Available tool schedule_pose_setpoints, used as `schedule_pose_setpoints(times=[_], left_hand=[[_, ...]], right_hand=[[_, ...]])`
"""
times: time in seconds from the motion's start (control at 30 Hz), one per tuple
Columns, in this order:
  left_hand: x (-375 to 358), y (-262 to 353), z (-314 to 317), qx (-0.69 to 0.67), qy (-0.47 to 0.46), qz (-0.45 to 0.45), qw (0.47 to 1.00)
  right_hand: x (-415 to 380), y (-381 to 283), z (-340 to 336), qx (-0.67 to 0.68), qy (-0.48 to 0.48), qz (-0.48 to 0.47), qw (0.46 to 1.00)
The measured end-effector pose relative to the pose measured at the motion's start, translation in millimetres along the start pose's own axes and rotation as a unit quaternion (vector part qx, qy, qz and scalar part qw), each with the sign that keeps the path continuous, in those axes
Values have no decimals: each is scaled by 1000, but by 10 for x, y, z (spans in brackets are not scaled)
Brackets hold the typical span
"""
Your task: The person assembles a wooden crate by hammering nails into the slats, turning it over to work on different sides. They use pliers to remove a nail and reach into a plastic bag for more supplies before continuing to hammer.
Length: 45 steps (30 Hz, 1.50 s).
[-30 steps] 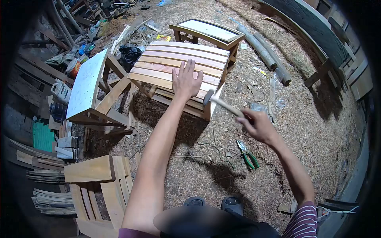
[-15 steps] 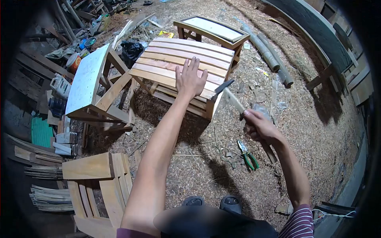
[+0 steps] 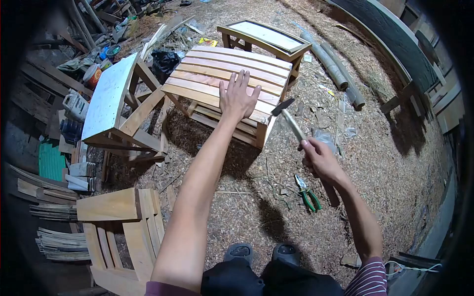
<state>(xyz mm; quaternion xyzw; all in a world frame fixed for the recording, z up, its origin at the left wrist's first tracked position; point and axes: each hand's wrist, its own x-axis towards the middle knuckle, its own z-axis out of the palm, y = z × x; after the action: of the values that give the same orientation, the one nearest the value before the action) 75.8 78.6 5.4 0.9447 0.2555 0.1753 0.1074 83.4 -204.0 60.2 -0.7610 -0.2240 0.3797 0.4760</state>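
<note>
A slatted wooden piece of furniture (image 3: pixel 217 74), with pale strips across its top and a lower slatted rack, stands in front of me. My left hand (image 3: pixel 238 99) lies flat on the near part of the top, fingers spread. Wrapped round the wooden handle of a hammer (image 3: pixel 292 121), my right hand (image 3: pixel 321 159) is just off the furniture's right near corner. The dark hammer head is close beside that corner, slightly raised; whether it touches is hard to tell. Pliers with green handles (image 3: pixel 308 195) lie on the ground below my right hand.
At left stands a wooden frame with a white top (image 3: pixel 109 93); behind is a low table (image 3: pixel 264 35). Another slatted wooden piece (image 3: pixel 111 209) sits at lower left, beside stacked strips (image 3: pixel 63 245). Pipes (image 3: pixel 326 61) lie on the shaving-covered ground at right.
The hammer head has shifted slightly right and up, away from the corner, and its angle has changed. My left hand stays pressed in the same place.
</note>
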Motion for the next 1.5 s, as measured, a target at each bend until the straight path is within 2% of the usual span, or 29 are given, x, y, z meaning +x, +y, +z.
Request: schedule_pose_setpoints(times=[0.03,0.1,0.17,0.23,0.3,0.33,0.43,0.5,0.57,0.6,0.63,0.73,0.83,0.9,0.93,0.97,1.07,1.13,1.17,1.23,1.27,1.3,1.4,1.47,1.5], left_hand=[[20,5,-27,-1,4,0,1000],[-10,17,-31,9,-6,2,1000],[-2,8,1,8,-3,2,1000],[-9,-6,11,8,2,3,1000],[-21,7,3,13,8,7,1000],[-18,22,-10,11,9,7,1000],[-40,-7,-3,10,-1,3,1000],[-19,-13,26,12,20,13,1000],[-24,-10,51,14,22,15,1000],[-39,0,28,12,16,12,1000],[-30,-6,14,11,12,10,1000],[-44,16,-21,21,6,9,1000],[-14,5,-31,26,-3,6,1000],[-24,12,-21,20,2,7,1000],[-30,6,-12,18,4,9,1000],[-28,10,-15,18,5,9,1000],[-21,17,-35,12,-1,7,1000],[-1,22,-24,14,2,7,1000],[-12,16,-11,15,3,4,1000],[-34,3,16,5,1,6,1000],[-40,-1,28,5,9,9,1000],[-25,-2,14,5,19,12,1000],[-7,-9,-1,4,26,14,1000],[-9,-10,46,10,24,13,1000],[-11,-13,61,9,22,12,1000]], right_hand=[[13,-18,8,-109,75,-92,987],[-151,-199,13,-121,99,-78,985],[-292,-463,72,-234,158,-141,949],[-295,-497,177,-216,173,-150,949],[-220,-333,256,-255,178,-223,924],[-208,-301,239,-277,98,-172,940],[-266,-407,216,-311,96,-171,930],[-311,-554,243,-309,121,-151,931],[-313,-613,263,-256,190,-197,927],[-284,-504,293,-224,167,-206,938],[-252,-368,277,-287,100,-141,942],[-271,-398,264,-346,71,-153,923],[-328,-641,248,-274,120,-165,940],[-361,-687,297,-206,185,-196,941],[-253,-426,302,-263,162,-210,927],[-232,-246,234,-311,62,-122,940],[-285,-472,228,-332,77,-132,931],[-374,-712,216,-214,120,-117,962],[-355,-683,247,-214,118,-116,963],[-314,-507,324,-221,212,-295,905],[-252,-275,316,-242,125,-192,943],[-261,-255,330,-307,82,-123,940],[-312,-447,245,-326,77,-121,934],[-392,-762,243,-229,152,-118,954],[-404,-810,265,-199,190,-158,948]])
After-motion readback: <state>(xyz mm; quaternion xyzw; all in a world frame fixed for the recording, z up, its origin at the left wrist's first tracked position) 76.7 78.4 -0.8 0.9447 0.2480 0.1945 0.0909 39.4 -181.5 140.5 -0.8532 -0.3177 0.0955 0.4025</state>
